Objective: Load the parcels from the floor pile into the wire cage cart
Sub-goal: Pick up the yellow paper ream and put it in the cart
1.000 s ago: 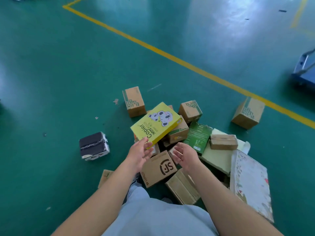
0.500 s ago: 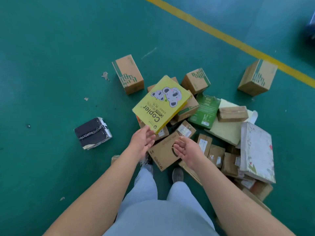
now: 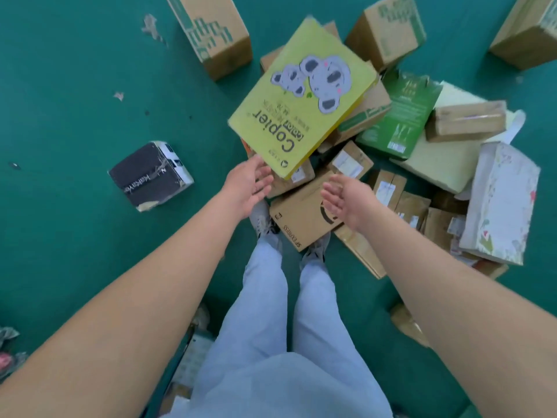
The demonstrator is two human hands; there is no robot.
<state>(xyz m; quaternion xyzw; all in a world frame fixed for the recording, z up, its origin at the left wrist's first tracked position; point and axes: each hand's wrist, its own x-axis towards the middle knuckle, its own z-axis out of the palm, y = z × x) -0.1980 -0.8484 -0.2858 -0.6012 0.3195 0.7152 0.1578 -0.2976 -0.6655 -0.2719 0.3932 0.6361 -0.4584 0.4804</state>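
A pile of parcels lies on the green floor in front of my feet. On top sits a flat yellow Copier box [image 3: 303, 98] with koala pictures, tilted. My left hand [image 3: 248, 184] reaches out with straight fingers, its tips at the yellow box's near corner. My right hand [image 3: 346, 199] hovers palm-in, fingers relaxed, over a brown SF Express carton [image 3: 297, 217] and holds nothing. The wire cage cart is out of view.
A black box [image 3: 150, 176] lies alone at the left. Brown cartons [image 3: 214, 31] stand at the top, with a green box [image 3: 401, 116], a pale flat parcel [image 3: 443, 164] and a floral white parcel [image 3: 501, 203] on the right. My legs and shoes are below the pile.
The view has tipped down and closer to the pile. Both hands have stretched further forward, the left one up to the yellow box's corner.
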